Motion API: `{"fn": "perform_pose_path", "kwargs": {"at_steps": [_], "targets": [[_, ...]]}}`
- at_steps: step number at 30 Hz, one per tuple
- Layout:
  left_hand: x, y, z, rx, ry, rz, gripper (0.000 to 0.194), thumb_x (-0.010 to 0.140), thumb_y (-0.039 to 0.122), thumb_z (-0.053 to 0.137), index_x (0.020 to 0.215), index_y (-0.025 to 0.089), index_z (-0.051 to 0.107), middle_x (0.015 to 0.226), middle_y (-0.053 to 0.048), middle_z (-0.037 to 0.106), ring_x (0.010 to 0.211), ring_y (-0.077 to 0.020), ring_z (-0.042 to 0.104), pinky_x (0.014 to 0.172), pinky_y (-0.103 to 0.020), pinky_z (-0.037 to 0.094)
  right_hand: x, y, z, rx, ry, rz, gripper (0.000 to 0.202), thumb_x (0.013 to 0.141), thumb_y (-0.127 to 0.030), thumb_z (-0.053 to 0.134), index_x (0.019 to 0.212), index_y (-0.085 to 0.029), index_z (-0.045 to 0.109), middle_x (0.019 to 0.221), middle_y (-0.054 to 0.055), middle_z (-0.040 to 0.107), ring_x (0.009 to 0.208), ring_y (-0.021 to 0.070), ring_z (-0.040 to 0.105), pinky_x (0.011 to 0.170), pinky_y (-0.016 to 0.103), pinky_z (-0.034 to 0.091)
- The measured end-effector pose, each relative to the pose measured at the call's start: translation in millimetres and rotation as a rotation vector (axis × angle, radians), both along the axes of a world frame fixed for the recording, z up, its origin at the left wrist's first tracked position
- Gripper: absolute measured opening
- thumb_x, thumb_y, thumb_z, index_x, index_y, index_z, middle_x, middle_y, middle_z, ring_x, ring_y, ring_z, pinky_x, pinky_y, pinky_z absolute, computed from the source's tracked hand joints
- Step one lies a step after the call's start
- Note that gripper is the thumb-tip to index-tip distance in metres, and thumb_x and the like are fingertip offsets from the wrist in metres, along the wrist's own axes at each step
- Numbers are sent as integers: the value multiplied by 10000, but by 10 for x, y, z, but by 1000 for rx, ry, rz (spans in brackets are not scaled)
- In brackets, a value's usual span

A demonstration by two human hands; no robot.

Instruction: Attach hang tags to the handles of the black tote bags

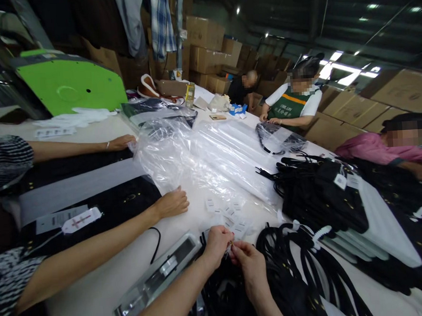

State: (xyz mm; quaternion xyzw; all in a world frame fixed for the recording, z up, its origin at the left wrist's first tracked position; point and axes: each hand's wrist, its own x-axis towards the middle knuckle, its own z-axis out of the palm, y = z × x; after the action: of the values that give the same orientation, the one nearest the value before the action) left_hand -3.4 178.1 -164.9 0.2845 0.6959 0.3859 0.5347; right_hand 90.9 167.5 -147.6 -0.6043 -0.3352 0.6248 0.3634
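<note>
My left hand and my right hand meet low in the middle of the head view, fingertips pinched close together. Between them is something small, partly hidden, with a tiny yellowish bit showing; I cannot make out its kind. Beneath both hands lies a black bag with long black straps. Several small white printed labels lie on the table just beyond my fingers. More black straps curl beside my right hand.
A co-worker's hands at left hold a clear plastic bag by a black item. A grey device lies left of my forearm. Stacked black bags stand at right. Across the table, a person handles a wrapped item.
</note>
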Motion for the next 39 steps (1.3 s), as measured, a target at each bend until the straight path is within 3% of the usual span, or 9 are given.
{"fn": "perform_pose_path", "kwargs": {"at_steps": [11, 15, 18, 20, 22, 25, 29, 33, 39], "targets": [[-12, -107, 34, 17, -32, -88, 150, 783, 148, 508, 655, 108, 575, 489, 47, 498, 449, -93, 500, 443, -214, 407, 133, -38, 3, -11, 56, 152, 210, 496, -270, 679, 469, -152, 508, 373, -59, 456, 381, 54, 332, 401, 196, 212], [-162, -149, 161, 180, 57, -145, 320, 711, 51, 454, 949, 160, 637, 994, -60, 625, 851, -175, 598, 753, -310, 479, 212, -40, 110, -76, 187, 144, 252, 506, -315, 681, 493, -159, 484, 407, -68, 415, 402, 49, 318, 412, 194, 223], [-247, -162, 265, 421, 188, -445, 616, 562, -78, 449, 1025, 287, 626, 1380, 22, 351, 1249, -217, 325, 1051, -362, 231, 263, -26, 213, -111, 259, 117, 237, 492, -289, 697, 517, -150, 506, 428, -70, 414, 407, 43, 321, 406, 185, 230], [-256, -149, 305, 524, 238, -716, 694, 517, -101, 434, 1065, 288, 609, 1419, 12, 288, 1319, -250, 173, 1079, -416, 132, 292, -19, 265, -135, 287, 94, 214, 483, -257, 705, 552, -136, 543, 449, -68, 428, 411, 35, 325, 400, 173, 228], [-225, -125, 308, 569, 180, -831, 670, 539, -76, 465, 1108, 258, 583, 1419, -22, 292, 1332, -257, 119, 1077, -435, 123, 319, -17, 296, -164, 309, 70, 205, 468, -226, 707, 577, -125, 565, 456, -73, 425, 406, 23, 314, 390, 158, 214], [-137, -96, 255, 568, -95, -761, 513, 568, 16, 587, 1038, 222, 616, 1345, -34, 420, 1295, -250, 244, 1064, -396, 172, 360, -18, 321, -219, 331, 35, 216, 446, -218, 712, 558, -121, 554, 451, -79, 417, 377, -2, 262, 363, 139, 157], [-53, -83, 169, 480, -319, -644, 382, 550, 135, 676, 928, 174, 647, 928, -1, 667, 967, -202, 555, 904, -309, 377, 421, -16, 351, -302, 344, -13, 250, 431, -209, 732, 518, -124, 513, 417, -95, 389, 342, -24, 193, 338, 127, 99], [-80, -87, 140, 443, -402, -592, 211, 650, 174, 539, 813, 142, 670, 782, -4, 666, 791, -163, 579, 790, -266, 418, 468, 4, 389, -365, 402, -68, 290, 401, -185, 730, 493, -147, 457, 382, -130, 311, 322, -32, 157, 319, 119, 87], [-100, -104, 128, 403, -582, -500, 342, 698, 288, 435, 838, 89, 674, 899, -103, 669, 906, -212, 576, 869, -322, 402, 477, 68, 420, -433, 517, -101, 275, 436, -146, 693, 534, -154, 436, 394, -145, 290, 295, -36, 183, 307, 110, 90]]}}
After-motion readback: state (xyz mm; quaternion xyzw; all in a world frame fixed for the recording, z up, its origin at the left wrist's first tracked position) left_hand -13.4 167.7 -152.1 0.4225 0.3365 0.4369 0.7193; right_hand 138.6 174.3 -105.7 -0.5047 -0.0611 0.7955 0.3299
